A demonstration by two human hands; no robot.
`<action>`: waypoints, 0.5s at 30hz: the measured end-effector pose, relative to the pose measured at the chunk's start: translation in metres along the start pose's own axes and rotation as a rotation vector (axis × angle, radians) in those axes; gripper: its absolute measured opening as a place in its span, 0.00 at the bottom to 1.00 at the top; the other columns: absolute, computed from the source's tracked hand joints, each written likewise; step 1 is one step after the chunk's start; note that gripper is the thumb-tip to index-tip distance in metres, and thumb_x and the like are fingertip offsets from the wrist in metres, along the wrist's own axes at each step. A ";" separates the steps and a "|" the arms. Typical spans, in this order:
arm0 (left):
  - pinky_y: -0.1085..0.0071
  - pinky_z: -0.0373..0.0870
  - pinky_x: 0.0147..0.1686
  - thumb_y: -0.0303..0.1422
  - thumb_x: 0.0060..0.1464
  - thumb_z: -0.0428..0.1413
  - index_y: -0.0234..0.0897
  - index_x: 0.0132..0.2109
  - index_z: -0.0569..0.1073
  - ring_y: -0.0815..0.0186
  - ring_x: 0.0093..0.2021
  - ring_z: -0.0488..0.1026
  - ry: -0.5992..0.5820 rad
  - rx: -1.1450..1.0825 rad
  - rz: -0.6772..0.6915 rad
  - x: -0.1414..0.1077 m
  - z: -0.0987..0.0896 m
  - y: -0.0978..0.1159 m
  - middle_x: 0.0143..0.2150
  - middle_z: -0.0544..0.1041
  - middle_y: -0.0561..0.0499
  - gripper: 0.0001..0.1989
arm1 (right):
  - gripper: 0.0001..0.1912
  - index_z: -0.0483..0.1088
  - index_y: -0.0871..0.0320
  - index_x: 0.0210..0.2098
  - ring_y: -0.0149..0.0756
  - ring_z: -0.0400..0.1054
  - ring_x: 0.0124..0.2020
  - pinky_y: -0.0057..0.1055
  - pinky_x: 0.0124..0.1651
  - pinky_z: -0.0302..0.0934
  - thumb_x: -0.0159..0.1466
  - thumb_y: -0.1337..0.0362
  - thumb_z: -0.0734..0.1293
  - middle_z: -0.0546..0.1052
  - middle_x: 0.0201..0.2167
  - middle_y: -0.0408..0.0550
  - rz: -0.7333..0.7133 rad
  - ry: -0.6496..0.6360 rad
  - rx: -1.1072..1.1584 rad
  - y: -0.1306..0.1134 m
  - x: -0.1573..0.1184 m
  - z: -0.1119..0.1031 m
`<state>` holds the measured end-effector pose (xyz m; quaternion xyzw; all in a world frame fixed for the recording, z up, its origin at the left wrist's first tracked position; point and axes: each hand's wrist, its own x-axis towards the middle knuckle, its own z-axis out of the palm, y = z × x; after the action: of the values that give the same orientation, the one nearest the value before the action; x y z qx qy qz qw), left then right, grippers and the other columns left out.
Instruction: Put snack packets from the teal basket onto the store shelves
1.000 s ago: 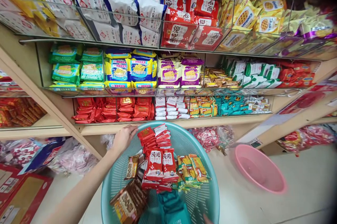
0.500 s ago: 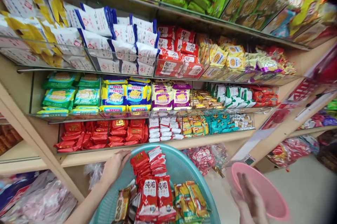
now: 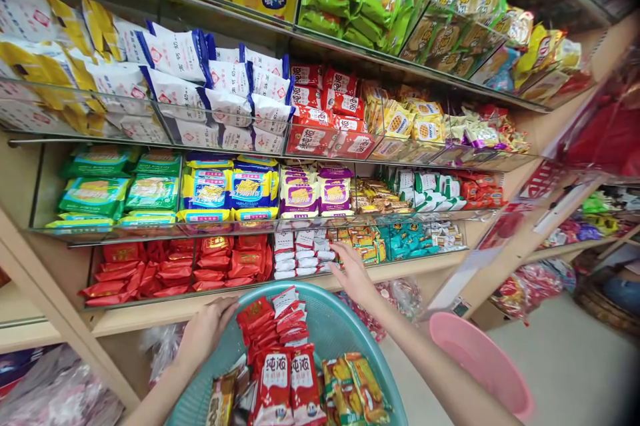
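the wooden shelf unit (image 3: 175, 311) is filled with rows of wrapped packets, sorted behind clear panels. in front of its lowest shelf, the teal basket (image 3: 373, 346) is seen at the lower middle, its far rim close to the shelf edge and its near part cut off by the bottom of the view. to the right of it, lower down, the pink basin (image 3: 480, 363) is placed.

the basket's left rim is touched by the left hand (image 3: 210, 329), its fingers bent and laid close together; the thumb is hidden, so how firmly the rim is gripped cannot be told. the right hand (image 3: 354, 274) is stretched over the far rim towards the lowest shelf, half open, with thumb and fingers parted and nothing seen between them. its fingertips are held just beside the small white packets (image 3: 301, 257); whether any is touched cannot be told.

inside the basket, red-and-white packets (image 3: 275, 383) are laid at the middle, yellow-green packets (image 3: 367, 383) to their right, a brown packet (image 3: 221, 403) to their left, and small red packets (image 3: 256, 321) beyond.
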<state>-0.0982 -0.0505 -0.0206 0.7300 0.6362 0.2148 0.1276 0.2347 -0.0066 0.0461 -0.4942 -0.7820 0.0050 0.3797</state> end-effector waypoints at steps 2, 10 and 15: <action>0.65 0.68 0.48 0.42 0.60 0.41 0.41 0.47 0.74 0.56 0.49 0.73 0.002 -0.002 -0.003 0.000 0.000 0.000 0.48 0.77 0.48 0.20 | 0.21 0.61 0.55 0.55 0.44 0.60 0.55 0.45 0.55 0.57 0.63 0.63 0.59 0.66 0.53 0.55 -0.009 -0.032 -0.093 0.008 0.015 0.020; 0.66 0.68 0.48 0.42 0.59 0.41 0.41 0.48 0.74 0.57 0.50 0.73 0.000 -0.025 -0.017 -0.003 -0.003 0.005 0.50 0.77 0.47 0.21 | 0.23 0.59 0.62 0.55 0.46 0.59 0.52 0.41 0.54 0.54 0.63 0.60 0.60 0.67 0.52 0.58 -0.004 -0.090 -0.368 0.001 0.056 0.066; 0.67 0.68 0.47 0.41 0.60 0.41 0.43 0.49 0.74 0.59 0.49 0.73 0.002 -0.014 -0.018 -0.005 -0.004 0.007 0.48 0.77 0.48 0.20 | 0.23 0.59 0.65 0.55 0.50 0.58 0.53 0.46 0.55 0.51 0.63 0.59 0.60 0.66 0.53 0.63 0.023 -0.120 -0.427 0.001 0.066 0.080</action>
<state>-0.0943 -0.0568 -0.0142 0.7231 0.6412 0.2190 0.1340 0.1735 0.0747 0.0278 -0.5712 -0.7808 -0.1270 0.2190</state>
